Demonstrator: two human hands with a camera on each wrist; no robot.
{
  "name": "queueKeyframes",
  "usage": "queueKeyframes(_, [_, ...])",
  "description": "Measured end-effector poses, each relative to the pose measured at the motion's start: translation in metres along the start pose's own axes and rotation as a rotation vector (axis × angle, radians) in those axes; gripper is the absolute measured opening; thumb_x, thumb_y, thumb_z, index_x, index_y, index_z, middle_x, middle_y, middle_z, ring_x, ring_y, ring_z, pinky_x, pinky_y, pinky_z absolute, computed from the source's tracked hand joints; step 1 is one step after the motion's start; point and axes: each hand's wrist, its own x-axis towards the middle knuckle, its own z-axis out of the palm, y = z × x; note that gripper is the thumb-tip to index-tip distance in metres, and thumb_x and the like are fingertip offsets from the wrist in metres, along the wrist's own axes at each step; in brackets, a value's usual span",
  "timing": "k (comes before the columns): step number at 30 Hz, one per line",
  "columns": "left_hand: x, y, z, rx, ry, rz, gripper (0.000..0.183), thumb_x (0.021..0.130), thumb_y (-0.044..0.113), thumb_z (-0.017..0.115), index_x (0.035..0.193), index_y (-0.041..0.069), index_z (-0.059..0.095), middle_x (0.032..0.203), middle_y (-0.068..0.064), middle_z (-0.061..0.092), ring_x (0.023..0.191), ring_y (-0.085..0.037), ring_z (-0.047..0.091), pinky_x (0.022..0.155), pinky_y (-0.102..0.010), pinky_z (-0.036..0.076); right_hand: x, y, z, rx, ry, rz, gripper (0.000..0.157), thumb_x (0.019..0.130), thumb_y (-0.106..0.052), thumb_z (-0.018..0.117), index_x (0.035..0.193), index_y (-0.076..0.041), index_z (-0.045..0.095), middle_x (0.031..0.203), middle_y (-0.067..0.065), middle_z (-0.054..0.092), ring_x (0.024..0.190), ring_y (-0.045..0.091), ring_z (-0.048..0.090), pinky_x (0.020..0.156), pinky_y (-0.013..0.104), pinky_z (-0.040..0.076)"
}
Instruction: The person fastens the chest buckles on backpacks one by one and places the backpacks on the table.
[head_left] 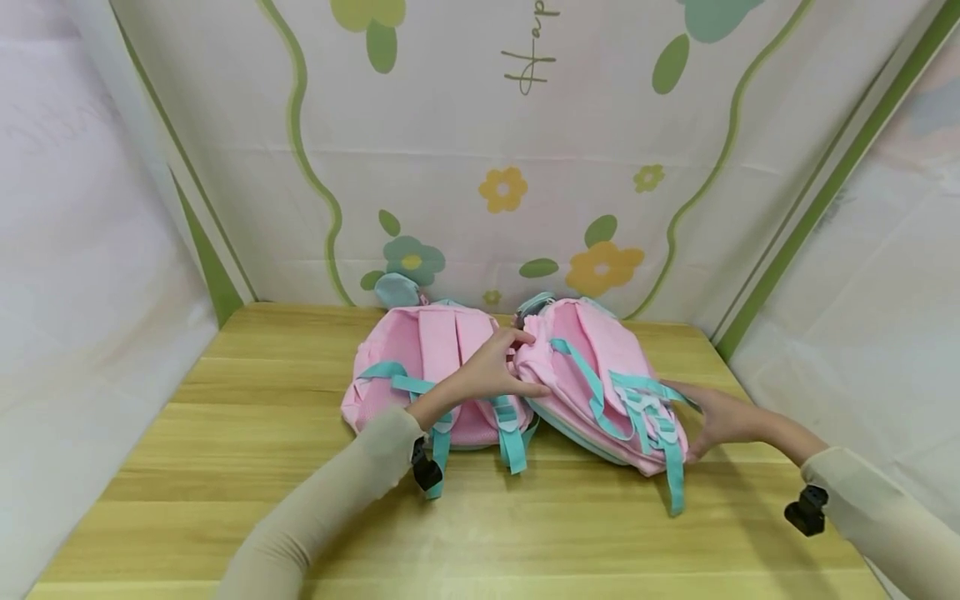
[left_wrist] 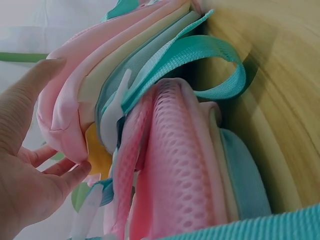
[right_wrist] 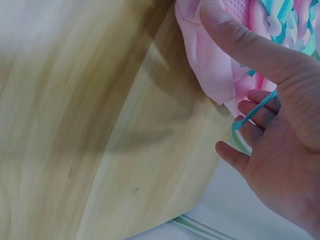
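Two pink backpacks with turquoise straps lie side by side at the back of the table, straps facing up. My left hand (head_left: 491, 367) grips the top end of the right backpack (head_left: 611, 358), and in the left wrist view its thumb (left_wrist: 37, 80) lies along the pink fabric with the fingers (left_wrist: 70, 172) bent round the end. At the lower end, my right hand (head_left: 723, 419) holds the same bag between thumb and fingers. A turquoise strap (right_wrist: 255, 111) crosses those fingers in the right wrist view. The left backpack (head_left: 401, 346) lies partly beneath my left forearm.
Strap ends (head_left: 513, 450) of the left backpack hang onto the wooden table (head_left: 225, 467). Behind both bags rises a flower-patterned cloth wall (head_left: 450, 117), with pale cloth walls on either side. Grey-blue round pieces (head_left: 397, 290) stick out at the bags' back ends.
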Motion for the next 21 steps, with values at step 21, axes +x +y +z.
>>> queueKeyframes(21, [0.000,-0.003,0.033,-0.019,-0.016,-0.007,0.080,0.076,0.045,0.088,0.135,0.008,0.049,0.130,-0.007,0.049,0.106,-0.015,0.047,0.089,-0.027,0.046,-0.010,0.017,-0.019,0.018,-0.123,0.117,0.122,0.059,-0.025,0.098,0.154,0.010,0.030,0.151,0.041,0.036,0.129,0.053,0.046,0.088,0.047,0.055])
